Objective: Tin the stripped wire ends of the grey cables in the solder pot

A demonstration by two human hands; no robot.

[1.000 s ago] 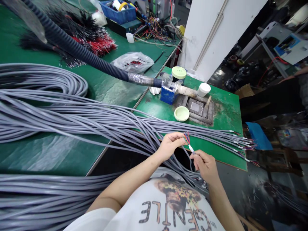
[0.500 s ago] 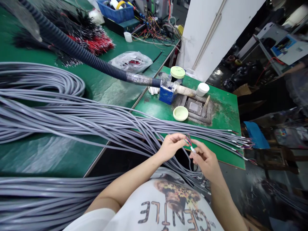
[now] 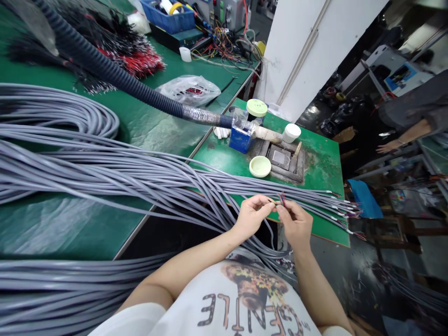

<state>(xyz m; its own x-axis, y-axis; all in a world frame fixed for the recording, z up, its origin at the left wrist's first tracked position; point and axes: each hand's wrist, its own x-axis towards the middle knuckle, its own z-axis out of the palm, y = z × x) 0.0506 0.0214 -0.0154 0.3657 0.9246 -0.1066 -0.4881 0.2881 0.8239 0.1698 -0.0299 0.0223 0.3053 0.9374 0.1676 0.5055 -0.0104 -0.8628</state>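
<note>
Both hands meet in front of my chest, over the near edge of the green bench. In my right hand [image 3: 296, 225] is the end of a grey cable, its thin coloured wires [image 3: 282, 198] fanning up above the fingers; the hand hides most of that end. My left hand [image 3: 254, 215] pinches one thin wire of it, fingertips almost touching the right ones. Just beyond the hands lies a bundle of grey cables [image 3: 224, 184], whose white-collared ends with bared coloured wires [image 3: 353, 210] reach the bench's right edge.
A corrugated hose [image 3: 140, 88] crosses to a blue box [image 3: 240, 140]. Round it stand a pale green dish [image 3: 260, 166], a white cup [image 3: 291, 133] and a grimy square fixture [image 3: 281, 157]. More grey cables [image 3: 70, 284] lie at lower left. Another person's arm [image 3: 409, 134] shows at right.
My right hand has turned and closed round the cable end, and the hands have come together. The wires now point up. Another person's arm has come into view at right.
</note>
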